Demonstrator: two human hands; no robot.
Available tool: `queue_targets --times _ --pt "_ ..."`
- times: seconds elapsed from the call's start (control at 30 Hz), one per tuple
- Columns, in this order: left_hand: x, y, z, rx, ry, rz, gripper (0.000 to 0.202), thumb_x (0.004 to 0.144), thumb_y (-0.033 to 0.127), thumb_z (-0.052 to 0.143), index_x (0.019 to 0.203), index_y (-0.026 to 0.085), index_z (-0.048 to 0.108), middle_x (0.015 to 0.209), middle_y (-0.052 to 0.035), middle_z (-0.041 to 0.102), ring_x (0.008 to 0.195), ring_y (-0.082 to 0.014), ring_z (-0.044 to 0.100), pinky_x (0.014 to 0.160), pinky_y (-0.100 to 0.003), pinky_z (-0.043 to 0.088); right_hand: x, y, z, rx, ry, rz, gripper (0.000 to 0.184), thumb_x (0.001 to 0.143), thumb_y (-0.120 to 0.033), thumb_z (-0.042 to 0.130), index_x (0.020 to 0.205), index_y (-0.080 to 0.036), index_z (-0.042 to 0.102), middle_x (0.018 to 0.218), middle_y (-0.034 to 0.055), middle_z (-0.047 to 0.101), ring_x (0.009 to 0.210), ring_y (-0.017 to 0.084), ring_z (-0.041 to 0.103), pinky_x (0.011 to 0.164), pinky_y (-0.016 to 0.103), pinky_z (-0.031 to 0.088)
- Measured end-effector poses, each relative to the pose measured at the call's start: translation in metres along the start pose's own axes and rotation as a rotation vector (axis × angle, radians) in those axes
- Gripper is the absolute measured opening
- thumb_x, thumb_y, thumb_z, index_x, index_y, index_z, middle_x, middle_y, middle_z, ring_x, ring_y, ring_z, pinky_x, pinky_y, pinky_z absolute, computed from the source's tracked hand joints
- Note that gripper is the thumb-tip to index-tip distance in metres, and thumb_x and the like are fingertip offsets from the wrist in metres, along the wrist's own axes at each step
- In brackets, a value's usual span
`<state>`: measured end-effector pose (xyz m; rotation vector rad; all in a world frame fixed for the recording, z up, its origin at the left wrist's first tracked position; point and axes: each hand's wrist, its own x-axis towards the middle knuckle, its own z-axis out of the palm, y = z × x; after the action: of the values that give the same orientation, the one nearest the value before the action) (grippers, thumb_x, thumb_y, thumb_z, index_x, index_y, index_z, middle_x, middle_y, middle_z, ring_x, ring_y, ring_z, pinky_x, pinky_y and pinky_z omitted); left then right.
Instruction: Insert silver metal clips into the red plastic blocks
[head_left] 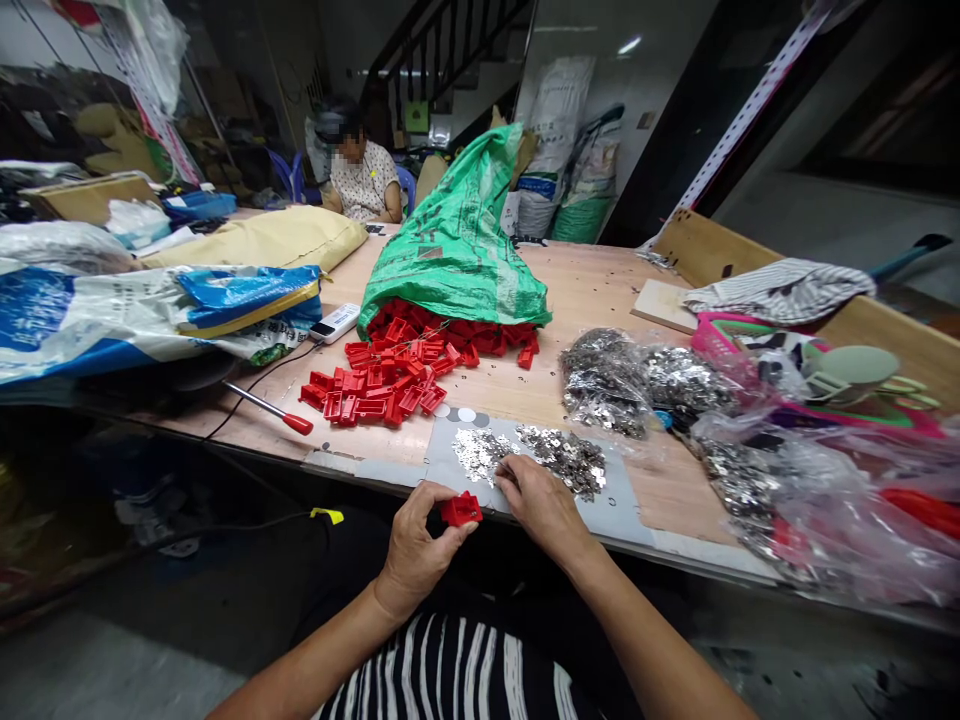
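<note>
Left hand fingers clamp red clip; right hand fingertips among metal pieces, grip unclear; clip pile beyond fingers, unworked.

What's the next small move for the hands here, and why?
Probably pinch one piece from the pile of small metal parts with the right hand and carry it to the red plastic part: the left hand holds that part, and the right fingertips rest on the pile's near edge.

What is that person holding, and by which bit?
The left hand pinches a small red plastic clip by its left end. The right hand touches the pile of small silvery metal pieces; any grip there cannot be told.
</note>
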<state>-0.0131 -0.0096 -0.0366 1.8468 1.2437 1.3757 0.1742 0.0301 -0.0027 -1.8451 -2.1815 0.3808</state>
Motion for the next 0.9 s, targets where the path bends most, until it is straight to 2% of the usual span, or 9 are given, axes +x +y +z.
queue_targets --times 0.23,0.47,0.6,0.73,0.9 --pt "0.000 0.001 -0.001 -0.005 -0.003 -0.003 0.020 0.077 0.022 0.069 0.092 0.019 0.057 0.084 -0.0020 0.063 0.076 -0.0153 0.060 0.070 -0.027 0.049 0.008 -0.003 0.003 0.041 -0.010 -0.006 0.006 0.085 -0.020 0.053 0.083 -0.021 0.059 0.089 0.0032 0.065 0.081 0.017 0.059 0.069 0.026 0.038" --pt "0.000 0.001 -0.001 0.006 0.004 0.003 0.020 0.076 0.021 0.069 0.092 0.019 0.057 0.083 -0.0012 0.063 0.075 -0.0145 0.060 0.069 -0.026 0.049 0.006 0.006 -0.003 0.133 0.003 0.011 0.010 0.086 -0.021 0.046 0.085 -0.022 0.056 0.082 0.0021 0.067 0.073 0.017 0.060 0.066 0.026 0.041" --pt "0.001 0.004 0.001 0.016 0.004 0.006 0.022 0.074 0.019 0.071 0.092 0.018 0.058 0.082 -0.0009 0.063 0.073 -0.0139 0.059 0.068 -0.025 0.048 0.004 0.013 -0.005 0.251 0.034 0.005 0.012 0.085 -0.022 0.045 0.088 -0.022 0.056 0.087 0.0037 0.069 0.077 0.018 0.062 0.069 0.028 0.042" --pt "0.003 0.005 0.003 0.033 -0.001 0.009 0.021 0.074 0.019 0.071 0.091 0.018 0.058 0.081 -0.0006 0.063 0.071 -0.0136 0.058 0.067 -0.025 0.048 0.001 0.016 -0.003 0.261 0.031 -0.005 0.016 0.085 -0.025 0.044 0.085 -0.021 0.060 0.088 0.0045 0.070 0.079 0.019 0.063 0.071 0.029 0.043" --pt "0.007 0.006 0.005 0.045 0.003 0.025 0.020 0.075 0.020 0.070 0.091 0.018 0.057 0.080 -0.0007 0.062 0.070 -0.0136 0.058 0.067 -0.026 0.048 -0.002 0.014 -0.005 0.278 0.064 0.019 0.016 0.085 -0.028 0.045 0.084 -0.021 0.059 0.082 0.0037 0.068 0.073 0.019 0.061 0.067 0.029 0.042"
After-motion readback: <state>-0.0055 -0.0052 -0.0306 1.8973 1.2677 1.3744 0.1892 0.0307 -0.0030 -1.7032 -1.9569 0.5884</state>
